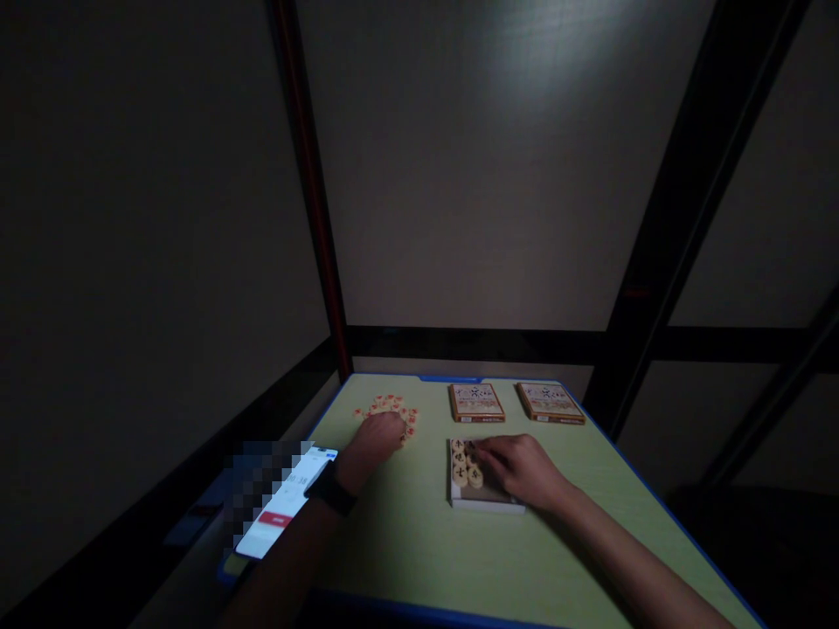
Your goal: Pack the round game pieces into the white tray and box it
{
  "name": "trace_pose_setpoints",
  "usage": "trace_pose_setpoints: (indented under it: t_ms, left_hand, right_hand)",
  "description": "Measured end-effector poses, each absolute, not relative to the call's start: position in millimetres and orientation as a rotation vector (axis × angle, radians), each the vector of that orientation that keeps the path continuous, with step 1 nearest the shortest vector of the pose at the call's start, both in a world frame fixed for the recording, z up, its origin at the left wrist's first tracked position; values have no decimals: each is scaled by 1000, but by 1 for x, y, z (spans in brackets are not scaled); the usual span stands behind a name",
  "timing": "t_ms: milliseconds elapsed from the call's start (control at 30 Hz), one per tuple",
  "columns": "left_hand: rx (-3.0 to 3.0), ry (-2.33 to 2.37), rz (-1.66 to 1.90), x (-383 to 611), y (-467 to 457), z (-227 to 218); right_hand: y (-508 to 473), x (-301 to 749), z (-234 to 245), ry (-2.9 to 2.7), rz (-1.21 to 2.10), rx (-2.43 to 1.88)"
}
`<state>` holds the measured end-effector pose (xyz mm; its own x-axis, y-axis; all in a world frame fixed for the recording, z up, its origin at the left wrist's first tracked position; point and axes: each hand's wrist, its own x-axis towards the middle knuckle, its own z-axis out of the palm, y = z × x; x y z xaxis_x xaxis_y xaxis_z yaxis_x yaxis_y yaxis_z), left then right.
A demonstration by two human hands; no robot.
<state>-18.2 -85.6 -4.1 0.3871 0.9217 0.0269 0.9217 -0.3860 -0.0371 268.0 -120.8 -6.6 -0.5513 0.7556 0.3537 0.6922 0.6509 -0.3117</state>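
My left hand [378,437] rests with curled fingers on a loose pile of round wooden game pieces with red marks [391,407] at the far left of the green table [419,533]. A black band sits on that wrist. My right hand [517,467] lies over an open shallow box [481,500], fingers bent onto the round pieces with dark marks [462,465] lined up inside it. What the fingertips of either hand pinch is hidden.
Two closed orange game boxes [476,402] [549,403] lie along the far edge. A lit phone [287,503] sits at the table's left edge. Dark frame posts [315,201] [682,210] rise at the far corners; the room is dim.
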Motion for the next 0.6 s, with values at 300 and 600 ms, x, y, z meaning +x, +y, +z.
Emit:
trace_pose_setpoints:
  t_ms: [300, 600]
  left_hand:
    - [-2595, -1612, -93, -14, -87, -8]
    - [-2751, -1514, -439, 60, -145, 15]
  right_hand:
    - [-119, 267, -11, -2355, 213, -1132]
    - [-118, 253, -18, -1781, 1006, -967]
